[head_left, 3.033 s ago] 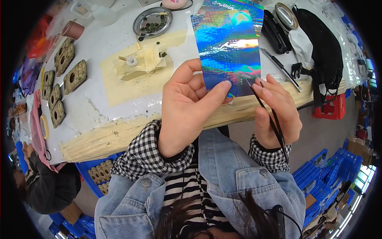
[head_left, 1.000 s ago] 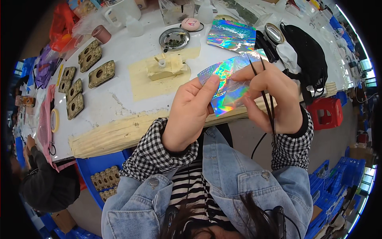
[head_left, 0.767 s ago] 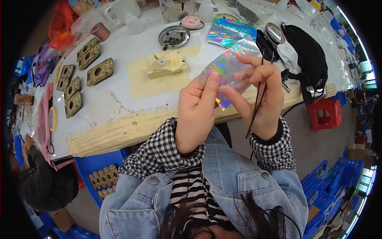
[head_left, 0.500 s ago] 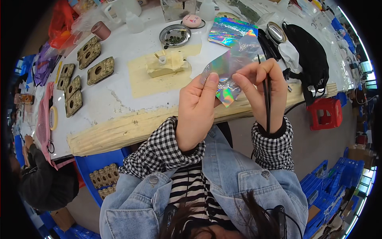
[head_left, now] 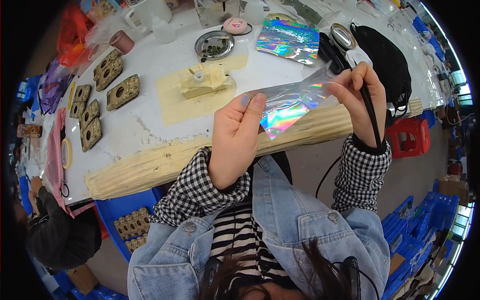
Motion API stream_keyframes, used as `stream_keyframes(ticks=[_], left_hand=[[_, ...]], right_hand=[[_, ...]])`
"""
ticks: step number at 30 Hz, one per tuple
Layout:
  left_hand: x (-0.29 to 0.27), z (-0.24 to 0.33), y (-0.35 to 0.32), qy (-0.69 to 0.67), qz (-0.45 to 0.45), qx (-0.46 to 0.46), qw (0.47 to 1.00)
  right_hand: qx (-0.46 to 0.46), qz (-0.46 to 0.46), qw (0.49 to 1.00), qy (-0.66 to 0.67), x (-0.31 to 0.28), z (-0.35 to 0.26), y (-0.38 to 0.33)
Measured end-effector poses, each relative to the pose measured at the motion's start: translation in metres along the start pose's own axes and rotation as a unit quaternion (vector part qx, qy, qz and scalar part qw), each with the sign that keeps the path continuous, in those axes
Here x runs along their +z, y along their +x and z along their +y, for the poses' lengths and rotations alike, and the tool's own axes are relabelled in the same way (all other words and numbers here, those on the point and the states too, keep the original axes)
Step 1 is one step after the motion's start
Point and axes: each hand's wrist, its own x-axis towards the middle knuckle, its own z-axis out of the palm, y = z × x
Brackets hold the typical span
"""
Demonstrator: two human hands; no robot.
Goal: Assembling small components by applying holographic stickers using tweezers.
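A shiny holographic plastic bag [head_left: 292, 107] is stretched between my two hands above the table's near edge. My left hand [head_left: 234, 135] is closed, pinching its left end between thumb and fingers. At the other end, my right hand [head_left: 362, 97] pinches the bag's edge with thumb and forefinger. Black tweezers [head_left: 371, 117] also lie in my right hand, held along the palm and pointing back to the wrist. Beyond the bag, a flat pile of similar holographic bags [head_left: 287, 41] rests on the table.
A taped block [head_left: 205, 86] holding a small white cup stands mid-table. Behind it is a round metal dish [head_left: 214, 45] of small dark pieces. Several camouflage-patterned parts [head_left: 123, 93] lie at left. A black bag [head_left: 382, 65] and red stool [head_left: 408, 137] are at right. Another person's sleeve [head_left: 65, 227] shows far left.
My hands have moved apart, the right one going right, and the bag is now pulled out wide between them. The tweezers moved right with that hand and changed their tilt.
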Motion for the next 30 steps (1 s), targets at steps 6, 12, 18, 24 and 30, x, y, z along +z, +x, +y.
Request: stream_keyframes(ticks=[6, 12, 18, 24, 30], left_hand=[[-0.005, 0.004, -0.001, 0.023, -0.006, -0.029, 0.999], [0.0, -0.001, -0.002, -0.003, 0.03, -0.062, 0.998], [0.005, 0.0, 0.001, 0.004, 0.034, -0.084, 0.996], [0.005, -0.002, 0.001, -0.005, 0.044, -0.081, 0.996], [0.005, -0.007, 0.0, -0.015, 0.05, -0.068, 0.996]], right_hand=[[-0.002, -0.004, 0.999, -0.037, -0.034, 0.003, 0.015], [0.002, -0.084, 0.99, -0.11, -0.05, 0.003, 0.037], [-0.006, -0.089, 0.988, -0.123, -0.067, 0.005, 0.057], [-0.021, -0.104, 0.983, -0.148, -0.073, 0.008, 0.074], [-0.009, -0.067, 0.989, -0.13, -0.087, 0.019, 0.083]])
